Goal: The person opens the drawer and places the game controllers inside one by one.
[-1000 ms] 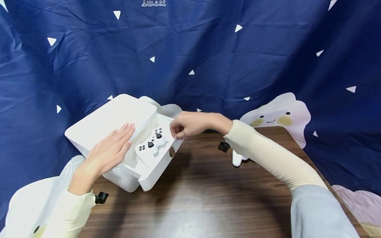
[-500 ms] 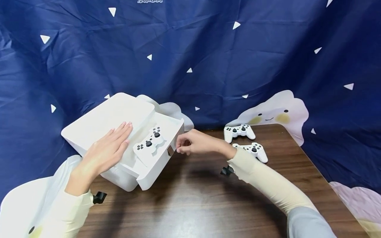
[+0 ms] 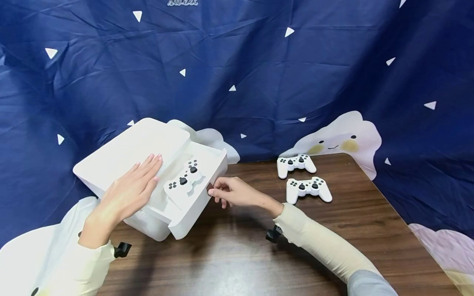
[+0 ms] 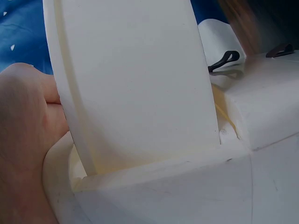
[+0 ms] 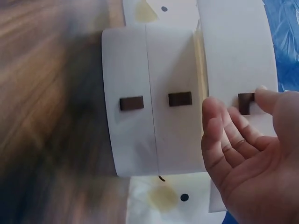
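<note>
A white drawer box (image 3: pixel 129 152) stands at the left of the table with its top drawer (image 3: pixel 196 211) pulled out. A white game controller (image 3: pixel 184 179) lies inside that drawer. My left hand (image 3: pixel 129 191) rests flat on the box's top, fingers straight; in the left wrist view, part of that hand (image 4: pixel 28 135) shows beside the drawer. My right hand (image 3: pixel 237 191) is at the drawer's front. In the right wrist view, its thumb touches the brown pull tab (image 5: pixel 245 103), while the other fingers curve loosely beside it, apart from the thumb.
Two more white controllers, a rear one (image 3: pixel 296 164) and a nearer one (image 3: pixel 308 189), lie on the brown wooden table (image 3: pixel 259 255) at the right. Two lower drawers with brown tabs (image 5: pixel 180 99) are closed. A blue curtain (image 3: pixel 222 53) hangs behind.
My right hand has moved from the drawer's far front corner down along its front to the pull tab. The left hand stays on the box. Both table controllers have come into full view.
</note>
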Motion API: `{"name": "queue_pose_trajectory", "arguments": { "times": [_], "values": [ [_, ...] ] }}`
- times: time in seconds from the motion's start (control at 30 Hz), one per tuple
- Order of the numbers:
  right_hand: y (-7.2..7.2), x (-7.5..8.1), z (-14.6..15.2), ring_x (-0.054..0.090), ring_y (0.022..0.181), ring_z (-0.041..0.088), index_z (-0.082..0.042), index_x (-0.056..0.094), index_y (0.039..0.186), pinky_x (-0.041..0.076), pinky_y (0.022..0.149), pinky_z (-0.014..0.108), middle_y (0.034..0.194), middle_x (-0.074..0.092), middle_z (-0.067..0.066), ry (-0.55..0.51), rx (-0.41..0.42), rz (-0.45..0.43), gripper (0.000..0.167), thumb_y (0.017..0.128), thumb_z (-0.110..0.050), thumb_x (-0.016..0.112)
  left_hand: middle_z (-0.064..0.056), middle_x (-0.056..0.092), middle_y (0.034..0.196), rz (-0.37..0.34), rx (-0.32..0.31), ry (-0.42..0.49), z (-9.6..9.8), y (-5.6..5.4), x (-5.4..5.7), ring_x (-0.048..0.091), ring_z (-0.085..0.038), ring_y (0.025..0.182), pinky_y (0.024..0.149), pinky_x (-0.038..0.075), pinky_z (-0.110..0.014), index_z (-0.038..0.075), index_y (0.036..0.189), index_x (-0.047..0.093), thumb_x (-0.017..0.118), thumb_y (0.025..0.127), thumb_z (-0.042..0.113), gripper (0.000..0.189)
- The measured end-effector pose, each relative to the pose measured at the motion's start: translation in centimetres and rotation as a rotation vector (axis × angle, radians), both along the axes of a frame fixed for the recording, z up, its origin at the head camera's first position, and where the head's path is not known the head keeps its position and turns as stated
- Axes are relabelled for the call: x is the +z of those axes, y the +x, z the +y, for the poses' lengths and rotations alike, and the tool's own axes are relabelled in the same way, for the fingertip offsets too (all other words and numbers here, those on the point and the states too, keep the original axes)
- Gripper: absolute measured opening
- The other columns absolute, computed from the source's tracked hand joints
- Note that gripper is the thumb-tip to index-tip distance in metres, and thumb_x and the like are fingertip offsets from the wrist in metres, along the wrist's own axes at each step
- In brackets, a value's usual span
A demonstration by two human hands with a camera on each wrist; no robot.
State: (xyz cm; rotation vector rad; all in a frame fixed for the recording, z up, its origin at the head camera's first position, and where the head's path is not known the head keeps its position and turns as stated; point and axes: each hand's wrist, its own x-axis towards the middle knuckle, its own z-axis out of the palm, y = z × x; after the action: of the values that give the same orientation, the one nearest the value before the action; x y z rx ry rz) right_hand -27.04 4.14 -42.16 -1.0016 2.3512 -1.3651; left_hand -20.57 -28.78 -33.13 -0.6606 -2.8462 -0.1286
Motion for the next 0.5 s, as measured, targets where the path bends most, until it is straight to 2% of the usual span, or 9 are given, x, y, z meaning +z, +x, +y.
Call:
{"name": "queue_pose_trajectory", "arguments": {
  "times": [0.1,0.23,0.4,0.5],
  "values": [
    [0.30,-0.16,-0.15,0.067,0.055,0.015,-0.012,0.061,0.090,0.060,0.052,0.046,0.078,0.072,0.005,-0.017,-0.009,-0.058,0.031,0.108,-0.036,0.064,-0.008,0.029,0.176,-0.008,0.006,0.012,-0.03,0.04,-0.11,0.027,-0.031,0.164,0.136,0.023,-0.054,0.011,0.169,0.031,0.036,0.116,0.033,0.058],
    [0.51,-0.05,-0.31,0.060,0.050,0.014,-0.009,0.053,0.083,0.055,0.048,0.037,0.071,0.066,0.004,-0.051,0.030,-0.092,0.037,0.111,-0.033,0.059,-0.009,0.030,0.176,-0.007,0.004,0.016,-0.08,0.03,-0.18,0.027,-0.032,0.164,0.136,0.023,-0.053,0.011,0.169,0.031,0.036,0.116,0.033,0.057],
    [0.28,0.14,-0.56,0.056,0.049,0.014,-0.006,0.062,0.094,0.044,0.043,0.030,0.069,0.063,0.002,-0.132,0.089,-0.159,0.028,0.112,-0.024,0.053,-0.009,0.031,0.175,0.010,-0.003,0.011,-0.06,-0.01,-0.13,0.028,-0.032,0.164,0.136,0.024,-0.053,0.011,0.168,0.031,0.037,0.116,0.032,0.057],
    [0.17,0.15,-0.61,0.051,0.047,0.012,-0.002,0.062,0.095,0.040,0.041,0.026,0.066,0.060,0.001,-0.169,0.102,-0.240,0.032,0.113,-0.026,0.052,-0.008,0.031,0.175,0.008,0.001,0.014,-0.03,0.05,-0.12,0.029,-0.032,0.164,0.135,0.024,-0.053,0.011,0.169,0.031,0.036,0.116,0.032,0.057]
  ]
}}
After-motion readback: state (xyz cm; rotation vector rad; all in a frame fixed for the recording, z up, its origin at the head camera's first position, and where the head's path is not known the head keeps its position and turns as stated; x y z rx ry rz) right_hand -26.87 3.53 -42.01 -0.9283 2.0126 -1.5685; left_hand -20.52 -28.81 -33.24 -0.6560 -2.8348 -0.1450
